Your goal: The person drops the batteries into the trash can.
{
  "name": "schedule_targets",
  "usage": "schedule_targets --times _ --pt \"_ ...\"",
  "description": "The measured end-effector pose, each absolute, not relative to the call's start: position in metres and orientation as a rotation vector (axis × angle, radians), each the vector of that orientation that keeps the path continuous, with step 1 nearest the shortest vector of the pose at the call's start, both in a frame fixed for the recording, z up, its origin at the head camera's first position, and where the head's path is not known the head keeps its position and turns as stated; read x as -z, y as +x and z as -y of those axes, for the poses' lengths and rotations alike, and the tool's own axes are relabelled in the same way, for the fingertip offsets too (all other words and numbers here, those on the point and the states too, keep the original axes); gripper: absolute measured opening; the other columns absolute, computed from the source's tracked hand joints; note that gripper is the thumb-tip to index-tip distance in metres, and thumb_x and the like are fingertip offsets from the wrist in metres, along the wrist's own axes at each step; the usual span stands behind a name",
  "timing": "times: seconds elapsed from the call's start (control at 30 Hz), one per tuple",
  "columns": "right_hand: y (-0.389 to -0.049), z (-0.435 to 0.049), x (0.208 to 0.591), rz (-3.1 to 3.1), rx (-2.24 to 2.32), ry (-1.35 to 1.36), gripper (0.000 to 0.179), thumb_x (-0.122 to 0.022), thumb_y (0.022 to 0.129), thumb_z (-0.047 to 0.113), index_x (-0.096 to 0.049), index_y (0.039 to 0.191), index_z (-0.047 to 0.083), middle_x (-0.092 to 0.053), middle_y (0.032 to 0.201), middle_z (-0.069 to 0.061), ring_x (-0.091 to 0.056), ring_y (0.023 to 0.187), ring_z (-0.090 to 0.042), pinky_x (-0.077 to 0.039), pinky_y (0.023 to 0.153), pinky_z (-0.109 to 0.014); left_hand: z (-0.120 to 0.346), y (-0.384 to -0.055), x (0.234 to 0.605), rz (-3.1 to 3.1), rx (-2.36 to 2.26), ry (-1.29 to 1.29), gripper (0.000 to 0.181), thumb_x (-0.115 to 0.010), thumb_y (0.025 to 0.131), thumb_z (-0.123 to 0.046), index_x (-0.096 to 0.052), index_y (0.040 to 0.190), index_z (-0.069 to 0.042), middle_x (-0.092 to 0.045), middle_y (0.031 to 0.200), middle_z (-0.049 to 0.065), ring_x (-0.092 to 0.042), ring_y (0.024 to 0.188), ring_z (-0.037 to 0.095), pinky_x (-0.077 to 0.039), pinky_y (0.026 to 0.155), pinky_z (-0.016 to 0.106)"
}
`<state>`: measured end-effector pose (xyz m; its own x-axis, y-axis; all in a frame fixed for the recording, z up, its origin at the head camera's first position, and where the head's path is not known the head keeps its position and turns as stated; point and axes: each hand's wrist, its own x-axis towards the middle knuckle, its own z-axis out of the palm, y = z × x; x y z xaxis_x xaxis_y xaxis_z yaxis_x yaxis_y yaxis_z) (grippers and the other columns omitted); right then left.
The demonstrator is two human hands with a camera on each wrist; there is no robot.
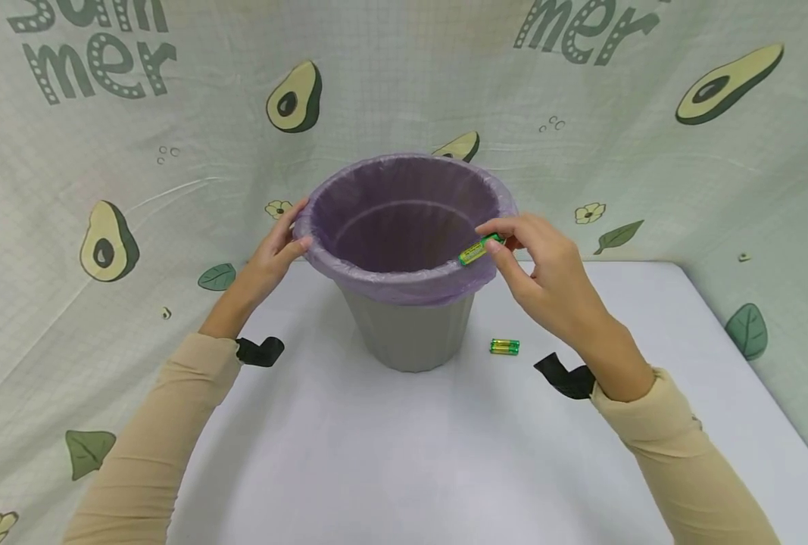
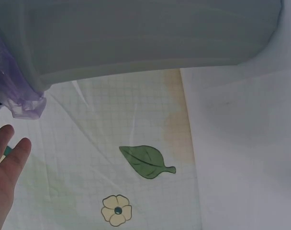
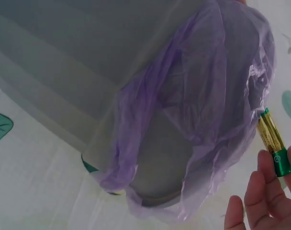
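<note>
A grey bin [image 1: 413,337] stands on the white table, lined with a purple plastic bag [image 1: 404,280] folded over its rim. My right hand [image 1: 543,269] pinches a green and gold battery [image 1: 475,251] between thumb and fingers, at the right front of the rim. In the right wrist view the battery [image 3: 271,139] shows its gold end toward the bag. My left hand [image 1: 267,261] is at the rim's left side, thumb near the bag's edge, fingers extended. In the left wrist view its fingers [image 2: 18,155] look fairly straight. The bin's floor is hidden.
Two more green and gold batteries [image 1: 504,347] lie side by side on the white table [image 1: 404,454], right of the bin. A cloth [image 1: 192,166] printed with avocados and leaves hangs behind. Black straps [image 1: 260,352] stick out at both wrists.
</note>
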<state>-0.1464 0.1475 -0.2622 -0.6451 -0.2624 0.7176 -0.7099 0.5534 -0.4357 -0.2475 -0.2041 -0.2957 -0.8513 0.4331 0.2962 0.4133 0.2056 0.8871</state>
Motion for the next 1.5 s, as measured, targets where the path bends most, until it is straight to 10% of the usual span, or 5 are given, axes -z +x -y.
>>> schedule_targets --times 0.5,1.5 --pt "-0.159 -0.126 0.262 2.238 -0.929 0.854 0.02 -0.067 0.082 0.003 -0.063 0.101 0.001 -0.062 0.081 -0.006 -0.052 0.082 -0.02 -0.032 0.083 -0.037 0.203 -0.248 0.296 -2.423 -1.788 0.851 0.061 -0.039 0.094 -0.009 -0.014 0.15 -0.009 -0.017 0.153 0.013 -0.023 0.138 0.032 -0.034 0.094 0.01" --pt "-0.154 -0.136 0.267 2.163 -0.948 0.79 0.012 -0.068 0.079 -0.002 -0.064 0.091 -0.002 -0.063 0.091 -0.01 -0.051 0.087 -0.022 -0.038 0.082 -0.029 0.203 -0.248 0.295 -2.432 -1.78 0.84 0.06 -0.039 0.095 -0.01 -0.015 0.15 -0.01 -0.017 0.153 0.013 -0.024 0.137 0.032 -0.035 0.094 0.01"
